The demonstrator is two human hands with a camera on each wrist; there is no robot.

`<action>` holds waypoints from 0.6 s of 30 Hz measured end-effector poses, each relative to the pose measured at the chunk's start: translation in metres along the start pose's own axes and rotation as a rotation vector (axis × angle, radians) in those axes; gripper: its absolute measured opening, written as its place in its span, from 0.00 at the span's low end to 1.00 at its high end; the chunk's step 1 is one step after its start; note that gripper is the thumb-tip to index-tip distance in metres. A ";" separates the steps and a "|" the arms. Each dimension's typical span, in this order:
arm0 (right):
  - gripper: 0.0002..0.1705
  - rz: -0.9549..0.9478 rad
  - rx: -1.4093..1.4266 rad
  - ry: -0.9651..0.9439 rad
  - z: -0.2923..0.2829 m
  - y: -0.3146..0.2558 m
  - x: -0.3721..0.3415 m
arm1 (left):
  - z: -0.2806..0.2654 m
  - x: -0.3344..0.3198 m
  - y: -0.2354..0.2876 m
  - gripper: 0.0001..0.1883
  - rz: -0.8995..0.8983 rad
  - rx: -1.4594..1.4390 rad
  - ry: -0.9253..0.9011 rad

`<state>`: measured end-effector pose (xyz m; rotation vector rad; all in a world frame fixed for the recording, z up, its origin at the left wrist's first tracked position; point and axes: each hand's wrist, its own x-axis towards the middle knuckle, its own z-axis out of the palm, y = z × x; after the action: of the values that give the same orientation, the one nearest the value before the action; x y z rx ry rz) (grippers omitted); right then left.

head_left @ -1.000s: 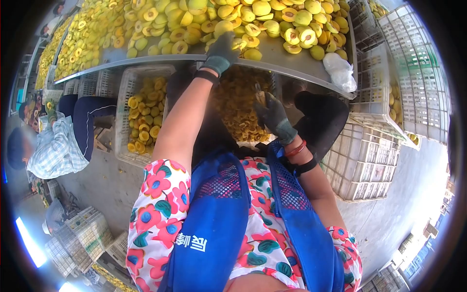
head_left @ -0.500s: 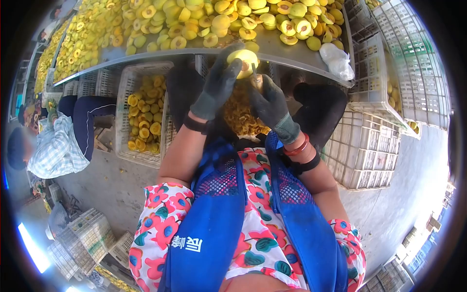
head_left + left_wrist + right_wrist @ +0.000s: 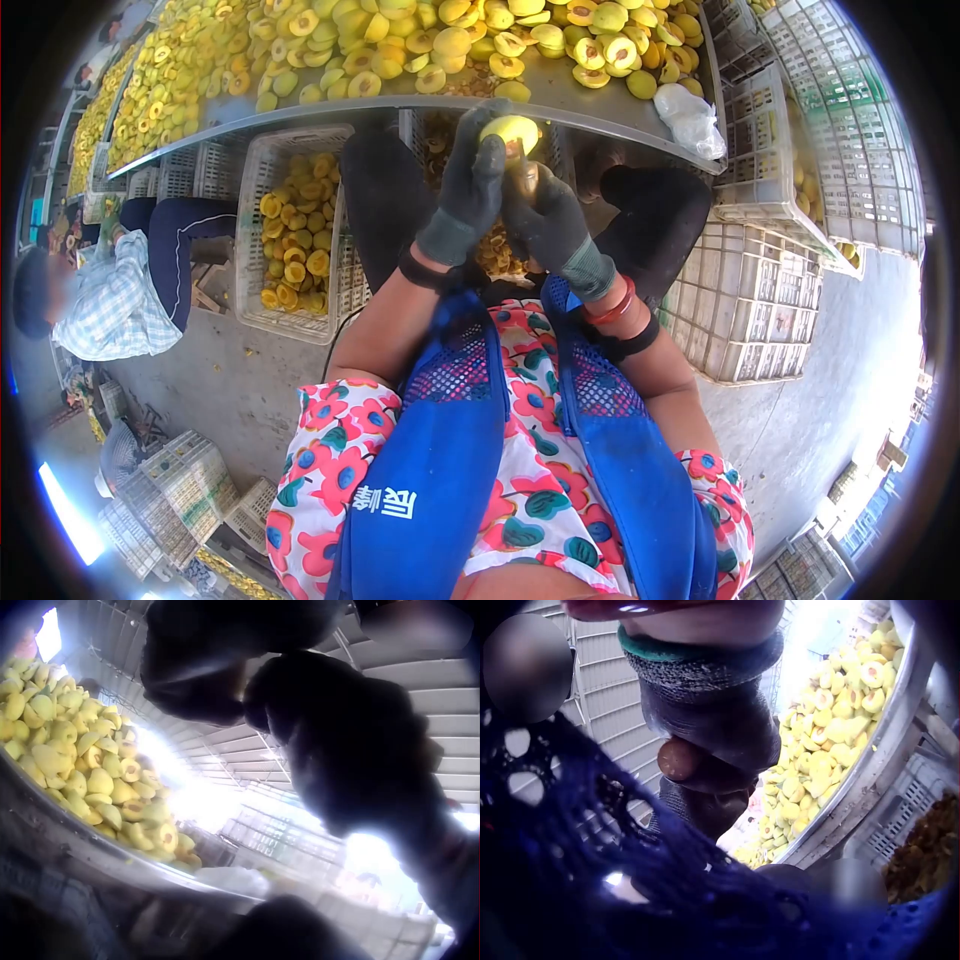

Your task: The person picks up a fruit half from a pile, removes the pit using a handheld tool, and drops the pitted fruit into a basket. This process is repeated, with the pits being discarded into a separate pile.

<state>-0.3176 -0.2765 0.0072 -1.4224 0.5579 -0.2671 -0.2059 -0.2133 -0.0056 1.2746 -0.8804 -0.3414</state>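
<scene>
My left hand [image 3: 468, 190], in a dark glove, grips a yellow peach half [image 3: 512, 130] just off the front edge of the metal table [image 3: 420, 102]. The gloved right hand [image 3: 552, 215] is close against it and grips a small tool by its wooden handle [image 3: 525, 178]. The tool's working end is hidden at the fruit. In the right wrist view the rounded handle end [image 3: 676, 759] pokes out of the fist. Both gloves look dark in the left wrist view, where the fruit is hidden. A heap of peach halves [image 3: 360, 50] covers much of the table.
Below the hands is a crate of brownish scraps [image 3: 497, 255]. To its left, a white crate [image 3: 250, 215] holds peach halves. A crumpled white plastic bag [image 3: 690, 120] lies at the table's right corner. Stacked crates [image 3: 745, 300] stand at right. Another person [image 3: 120, 295] sits at left.
My left hand has come back from the heap with a peach half, meeting the tool in the right hand in front of the table edge. The peach half has since tilted, hiding its cut face.
</scene>
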 end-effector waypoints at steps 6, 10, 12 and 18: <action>0.08 0.101 0.210 -0.149 -0.003 -0.018 -0.006 | -0.004 -0.001 -0.007 0.28 0.076 0.008 -0.070; 0.08 0.276 0.716 -0.534 -0.024 -0.014 -0.006 | -0.011 -0.002 0.007 0.30 -0.013 -0.067 -0.167; 0.09 0.293 0.698 -0.565 -0.028 -0.011 -0.006 | -0.014 -0.001 0.009 0.30 -0.074 -0.117 -0.224; 0.09 0.380 0.576 -0.552 -0.031 -0.017 -0.006 | -0.026 0.003 0.007 0.31 -0.154 -0.133 -0.385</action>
<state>-0.3363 -0.3020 0.0234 -0.7565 0.2505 0.2545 -0.1869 -0.1954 0.0011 1.1734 -1.0653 -0.7746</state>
